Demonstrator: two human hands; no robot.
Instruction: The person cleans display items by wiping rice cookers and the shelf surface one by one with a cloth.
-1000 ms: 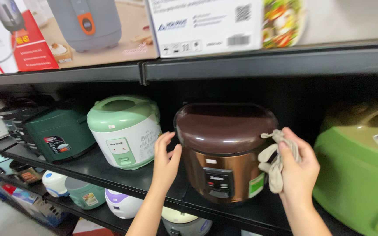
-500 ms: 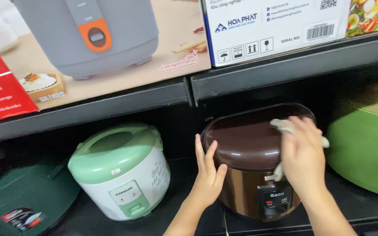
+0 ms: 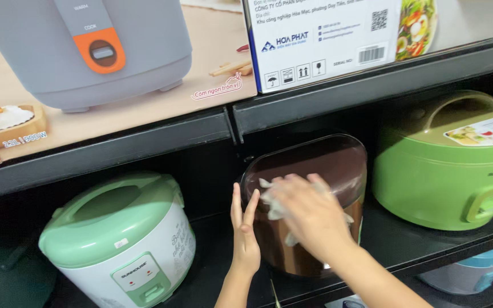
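Right now the left hand (image 3: 245, 236) lies flat and open, fingers straight, against the left side of the brown rice cooker (image 3: 309, 194), gripping nothing. Over the lid the right hand (image 3: 309, 214) presses a pale cloth (image 3: 272, 199) under loosely curled fingers. That cooker stands mid-shelf near the front edge of the black shelf (image 3: 429, 251), between a mint-green cooker (image 3: 121, 239) and an olive-green cooker (image 3: 446, 165).
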